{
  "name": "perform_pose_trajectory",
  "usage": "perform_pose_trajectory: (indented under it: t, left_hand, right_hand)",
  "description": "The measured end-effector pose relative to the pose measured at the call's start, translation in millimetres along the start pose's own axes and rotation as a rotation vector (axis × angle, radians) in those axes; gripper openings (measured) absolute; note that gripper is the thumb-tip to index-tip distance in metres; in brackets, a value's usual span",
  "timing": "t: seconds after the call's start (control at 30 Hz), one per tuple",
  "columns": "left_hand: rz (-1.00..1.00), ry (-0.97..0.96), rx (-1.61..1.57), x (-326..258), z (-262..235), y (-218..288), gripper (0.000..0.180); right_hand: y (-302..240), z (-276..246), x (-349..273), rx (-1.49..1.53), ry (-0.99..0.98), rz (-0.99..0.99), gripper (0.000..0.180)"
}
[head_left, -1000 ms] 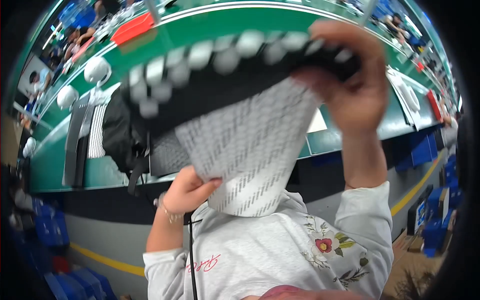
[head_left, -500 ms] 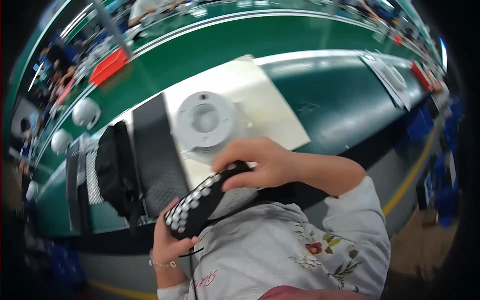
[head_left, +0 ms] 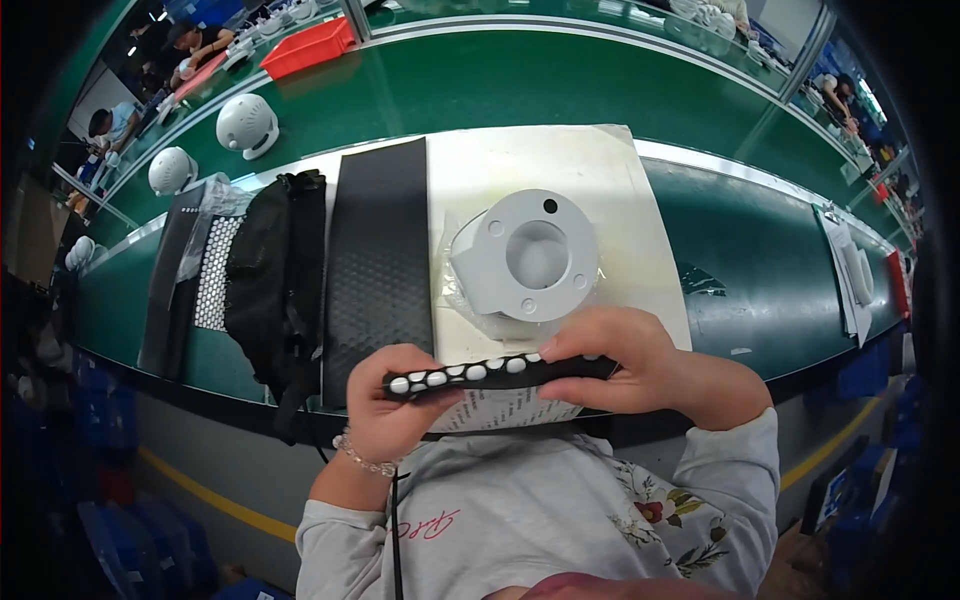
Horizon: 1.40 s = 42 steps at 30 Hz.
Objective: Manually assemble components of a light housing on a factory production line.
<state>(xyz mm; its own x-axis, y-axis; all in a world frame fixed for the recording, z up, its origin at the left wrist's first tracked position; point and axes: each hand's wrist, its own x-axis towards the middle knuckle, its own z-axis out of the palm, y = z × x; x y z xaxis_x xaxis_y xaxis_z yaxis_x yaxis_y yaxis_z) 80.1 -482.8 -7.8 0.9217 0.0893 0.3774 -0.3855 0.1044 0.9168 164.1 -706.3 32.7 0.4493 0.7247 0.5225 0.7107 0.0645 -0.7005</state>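
- Step in hand: you hold the black perforated strip (head_left: 500,372) edge-on and level above the near table edge, just before the grey round housing (head_left: 527,262).
- Fingers: your left hand (head_left: 395,405) pinches its left end, your right hand (head_left: 620,360) its right.
- Next move, likely: lining the strip up with the housing, keeping both grips.
- Change: the strip has dropped from overhead and turned level.

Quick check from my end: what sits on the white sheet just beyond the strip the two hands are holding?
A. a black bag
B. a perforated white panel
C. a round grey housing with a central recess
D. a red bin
C: the round grey housing rests on the white sheet directly behind the black strip with white pads held by the left hand and right hand.
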Motion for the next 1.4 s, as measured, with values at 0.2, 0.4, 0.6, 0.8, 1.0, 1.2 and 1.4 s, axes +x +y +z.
perform_pose_trajectory:
  t: [0.2,0.4,0.6,0.8,1.0,1.2,1.4]
  left_hand:
    - [0.066,-0.015,0.012,9.4,-2.3,-11.5,0.019]
    - [0.147,0.01,0.02,9.8,1.9,-21.5,0.019]
    - [0.213,-0.012,0.067,10.2,-2.1,-20.8,0.021]
    - [0.249,-0.009,0.164,9.7,-1.4,-21.3,0.024]
    - [0.227,-0.052,0.23,10.4,0.4,-18.5,0.023]
    - [0.297,-0.123,0.336,14.1,5.6,-18.1,0.021]
    - [0.267,-0.1,0.408,12.2,8.2,-15.3,0.022]
  right_hand:
    - [7.0,-8.6,5.8,-0.093,0.019,-0.002,0.029]
    - [6.8,-15.7,4.7,0.015,-0.112,0.163,0.027]
    - [7.4,-20.9,6.8,-0.128,0.026,-0.019,0.019]
    - [3.8,-21.3,7.3,-0.184,-0.036,0.065,0.019]
    - [-0.8,-20.9,12.5,-0.324,0.019,-0.238,0.023]
    - [8.9,-7.3,4.1,-0.261,-0.006,-0.151,0.031]
    - [5.3,-9.7,9.2,-0.164,-0.046,-0.26,0.044]
